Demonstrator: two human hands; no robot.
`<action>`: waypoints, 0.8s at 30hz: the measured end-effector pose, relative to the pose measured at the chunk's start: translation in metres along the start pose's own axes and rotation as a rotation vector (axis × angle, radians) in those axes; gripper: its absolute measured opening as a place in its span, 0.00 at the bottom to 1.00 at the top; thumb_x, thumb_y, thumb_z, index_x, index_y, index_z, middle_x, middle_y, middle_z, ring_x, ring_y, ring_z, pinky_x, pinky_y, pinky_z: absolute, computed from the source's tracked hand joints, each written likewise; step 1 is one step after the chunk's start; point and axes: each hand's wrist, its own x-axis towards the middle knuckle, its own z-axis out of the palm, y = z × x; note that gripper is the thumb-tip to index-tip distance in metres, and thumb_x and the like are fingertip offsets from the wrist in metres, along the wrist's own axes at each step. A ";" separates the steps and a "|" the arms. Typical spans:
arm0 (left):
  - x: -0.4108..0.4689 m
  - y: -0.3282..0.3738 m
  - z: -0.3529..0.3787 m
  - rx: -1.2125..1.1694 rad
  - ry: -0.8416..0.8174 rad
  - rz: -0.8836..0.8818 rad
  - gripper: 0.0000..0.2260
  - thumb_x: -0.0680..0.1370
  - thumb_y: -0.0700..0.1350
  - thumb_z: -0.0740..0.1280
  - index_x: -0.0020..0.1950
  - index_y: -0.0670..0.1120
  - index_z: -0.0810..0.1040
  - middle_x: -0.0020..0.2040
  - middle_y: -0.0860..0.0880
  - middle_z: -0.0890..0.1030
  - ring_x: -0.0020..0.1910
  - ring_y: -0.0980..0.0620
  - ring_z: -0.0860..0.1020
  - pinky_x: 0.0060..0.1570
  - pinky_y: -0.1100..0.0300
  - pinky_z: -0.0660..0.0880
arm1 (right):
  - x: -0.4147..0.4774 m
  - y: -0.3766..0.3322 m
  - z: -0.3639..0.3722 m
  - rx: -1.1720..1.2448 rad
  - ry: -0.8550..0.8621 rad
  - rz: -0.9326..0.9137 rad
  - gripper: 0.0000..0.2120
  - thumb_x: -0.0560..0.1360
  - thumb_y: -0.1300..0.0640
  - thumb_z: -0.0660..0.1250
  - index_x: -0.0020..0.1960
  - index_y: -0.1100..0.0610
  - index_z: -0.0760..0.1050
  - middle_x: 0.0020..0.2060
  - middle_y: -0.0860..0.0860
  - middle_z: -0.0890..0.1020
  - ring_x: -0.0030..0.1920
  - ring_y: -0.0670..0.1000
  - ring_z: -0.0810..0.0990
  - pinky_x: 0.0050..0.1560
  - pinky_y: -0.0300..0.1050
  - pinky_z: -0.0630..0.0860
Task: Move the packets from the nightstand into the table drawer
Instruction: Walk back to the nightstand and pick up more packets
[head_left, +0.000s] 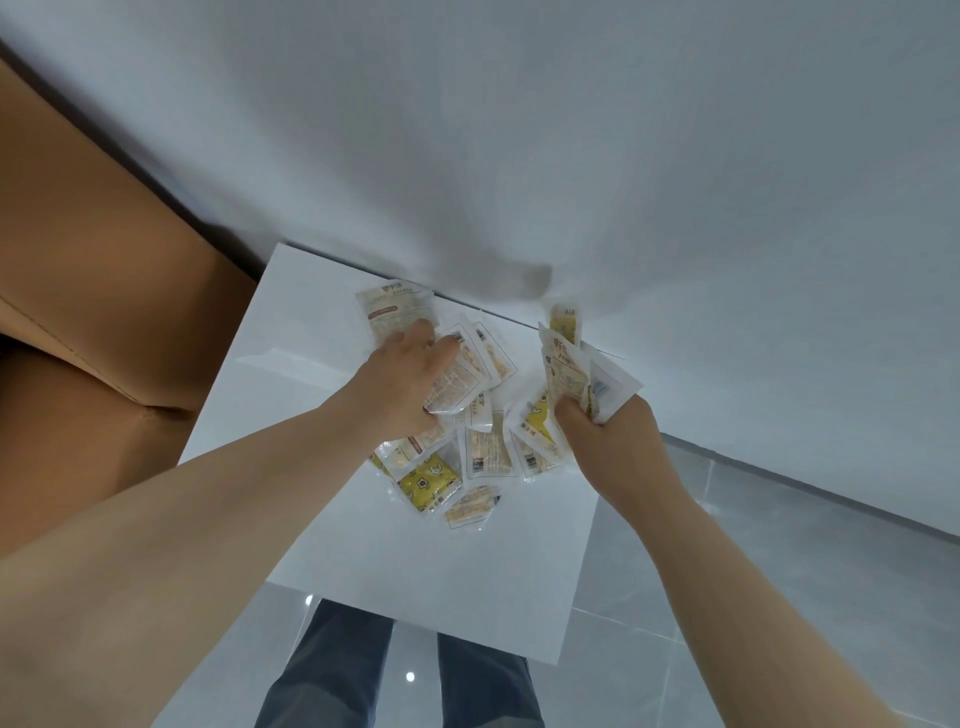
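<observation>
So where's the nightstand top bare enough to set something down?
Bare: the nightstand strip between packets and front edge, and its left side beside the left hand. Crowded: middle to back, where the right hand grips a bunch.

one nightstand (441, 571), a left hand (410, 379), a right hand (608, 441), roughly thirteen overlapping packets (488, 452); exact count unclear.

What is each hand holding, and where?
Right hand grips a fan of packets by their lower ends; left hand grips others by their left edges, on the nightstand.
</observation>
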 end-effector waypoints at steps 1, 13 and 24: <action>0.002 0.000 -0.002 -0.008 -0.003 -0.001 0.35 0.63 0.49 0.78 0.65 0.46 0.66 0.56 0.43 0.68 0.50 0.43 0.73 0.45 0.49 0.77 | -0.001 0.000 -0.001 0.002 0.003 -0.002 0.06 0.74 0.59 0.61 0.47 0.59 0.74 0.32 0.54 0.72 0.29 0.50 0.68 0.29 0.45 0.66; -0.055 0.024 -0.054 -0.621 0.086 -0.370 0.25 0.64 0.48 0.75 0.54 0.54 0.66 0.53 0.49 0.69 0.46 0.53 0.74 0.40 0.60 0.72 | -0.040 -0.026 -0.015 -0.042 0.020 0.021 0.06 0.73 0.59 0.61 0.38 0.53 0.70 0.25 0.47 0.66 0.25 0.47 0.61 0.26 0.41 0.61; -0.154 0.063 -0.191 -0.966 0.161 -0.414 0.21 0.69 0.46 0.74 0.55 0.55 0.68 0.51 0.51 0.74 0.46 0.49 0.78 0.37 0.54 0.78 | -0.162 -0.116 -0.032 0.204 0.190 0.085 0.08 0.74 0.57 0.61 0.50 0.58 0.74 0.34 0.59 0.73 0.33 0.50 0.69 0.33 0.46 0.68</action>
